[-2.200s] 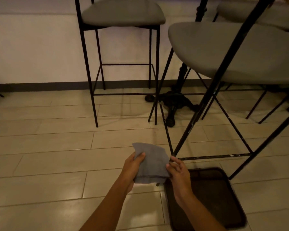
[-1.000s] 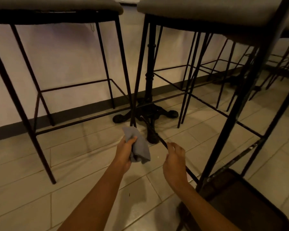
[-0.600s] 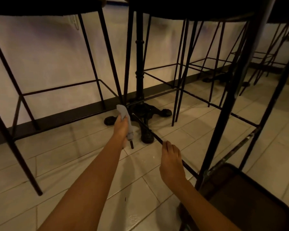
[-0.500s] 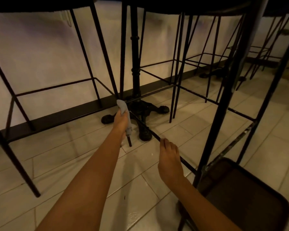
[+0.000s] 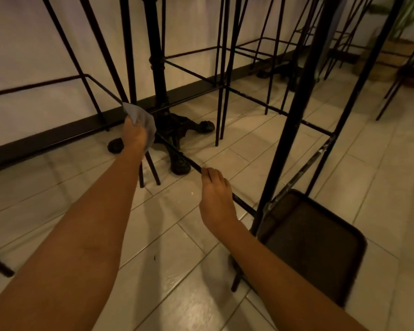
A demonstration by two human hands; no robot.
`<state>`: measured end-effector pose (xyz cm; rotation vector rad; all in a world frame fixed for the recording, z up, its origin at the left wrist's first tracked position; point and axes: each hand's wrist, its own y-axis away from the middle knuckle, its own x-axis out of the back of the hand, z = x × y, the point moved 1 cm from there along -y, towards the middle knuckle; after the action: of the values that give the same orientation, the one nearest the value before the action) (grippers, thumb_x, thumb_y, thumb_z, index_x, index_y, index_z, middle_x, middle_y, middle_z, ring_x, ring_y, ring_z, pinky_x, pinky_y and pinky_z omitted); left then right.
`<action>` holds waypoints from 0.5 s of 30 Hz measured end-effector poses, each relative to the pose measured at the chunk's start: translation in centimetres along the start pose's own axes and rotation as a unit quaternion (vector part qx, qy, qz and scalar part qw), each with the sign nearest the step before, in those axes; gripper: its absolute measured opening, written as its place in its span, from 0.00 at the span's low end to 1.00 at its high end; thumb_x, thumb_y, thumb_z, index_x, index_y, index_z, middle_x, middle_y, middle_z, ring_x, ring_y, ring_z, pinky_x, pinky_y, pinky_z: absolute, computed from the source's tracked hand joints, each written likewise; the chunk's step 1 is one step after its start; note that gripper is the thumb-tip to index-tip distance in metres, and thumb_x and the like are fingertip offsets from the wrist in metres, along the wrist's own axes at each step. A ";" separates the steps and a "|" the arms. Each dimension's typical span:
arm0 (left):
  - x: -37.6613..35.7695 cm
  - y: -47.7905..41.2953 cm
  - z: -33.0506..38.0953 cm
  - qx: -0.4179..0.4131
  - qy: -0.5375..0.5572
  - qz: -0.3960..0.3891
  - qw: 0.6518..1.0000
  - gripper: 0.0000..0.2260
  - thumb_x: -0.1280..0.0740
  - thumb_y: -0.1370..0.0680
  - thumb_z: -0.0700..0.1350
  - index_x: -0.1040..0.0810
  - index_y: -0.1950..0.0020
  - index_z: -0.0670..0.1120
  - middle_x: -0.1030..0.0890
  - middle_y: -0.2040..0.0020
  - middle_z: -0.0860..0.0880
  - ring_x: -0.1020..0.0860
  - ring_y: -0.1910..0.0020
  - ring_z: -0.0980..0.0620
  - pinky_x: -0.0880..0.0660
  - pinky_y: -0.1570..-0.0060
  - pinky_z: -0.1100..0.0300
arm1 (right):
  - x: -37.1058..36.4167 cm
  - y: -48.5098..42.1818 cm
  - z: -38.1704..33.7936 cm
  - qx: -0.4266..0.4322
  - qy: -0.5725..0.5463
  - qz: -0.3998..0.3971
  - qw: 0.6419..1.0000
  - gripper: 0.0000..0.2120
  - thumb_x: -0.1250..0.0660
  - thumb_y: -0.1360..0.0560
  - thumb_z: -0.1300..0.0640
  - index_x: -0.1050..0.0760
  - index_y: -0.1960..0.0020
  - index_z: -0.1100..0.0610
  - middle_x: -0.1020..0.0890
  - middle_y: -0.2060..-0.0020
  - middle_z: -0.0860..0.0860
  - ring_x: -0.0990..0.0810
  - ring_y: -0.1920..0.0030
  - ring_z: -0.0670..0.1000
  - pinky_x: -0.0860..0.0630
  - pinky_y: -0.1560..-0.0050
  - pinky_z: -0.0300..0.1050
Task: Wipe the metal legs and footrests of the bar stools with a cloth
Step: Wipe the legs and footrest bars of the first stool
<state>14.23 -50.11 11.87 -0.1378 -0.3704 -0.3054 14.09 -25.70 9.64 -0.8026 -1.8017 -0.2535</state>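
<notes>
Our left hand (image 5: 134, 137) is closed round a grey cloth (image 5: 142, 117), bunching it against a thin black stool leg (image 5: 130, 68) just left of the cast-iron table base (image 5: 175, 130). Our right hand (image 5: 215, 197) curls its fingers (image 5: 212, 174) over the stool's footrest bar (image 5: 184, 158), which runs from in front of that base toward us. A dark tray (image 5: 320, 254) lies on the tiled floor (image 5: 177, 271), nearer us and right of the base, beneath the closest stool.
</notes>
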 end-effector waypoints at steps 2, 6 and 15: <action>-0.8 0.3 -0.1 0.019 -0.053 -0.054 0.997 0.08 0.47 0.18 0.45 0.29 0.45 0.48 0.25 0.48 0.44 0.27 0.59 0.49 0.29 0.58 0.60 | 0.1 0.2 -0.1 0.000 0.007 0.003 1.000 0.31 0.41 0.29 0.71 0.44 0.28 0.64 0.36 0.31 0.59 0.39 0.30 0.57 0.42 0.28 0.53; -2.5 -0.6 -0.8 0.022 -0.112 -0.135 0.984 0.18 0.45 0.19 0.44 0.35 0.31 0.40 0.30 0.34 0.36 0.29 0.38 0.36 0.31 0.37 0.44 | 0.3 0.1 -0.3 0.002 0.033 -0.024 0.999 0.34 0.38 0.29 0.68 0.49 0.26 0.63 0.41 0.29 0.58 0.43 0.28 0.56 0.45 0.27 0.53; -2.5 -1.5 -0.7 -0.027 -0.188 -0.142 0.971 0.16 0.47 0.19 0.38 0.34 0.32 0.35 0.35 0.30 0.36 0.34 0.34 0.35 0.37 0.34 0.48 | 0.3 0.0 -0.3 -0.009 0.014 -0.021 1.000 0.34 0.39 0.28 0.68 0.49 0.26 0.62 0.41 0.28 0.57 0.44 0.27 0.55 0.46 0.26 0.52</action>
<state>11.80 -51.04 10.37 -0.1968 -0.7622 -0.5758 14.19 -25.75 10.02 -0.7716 -1.7932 -0.3079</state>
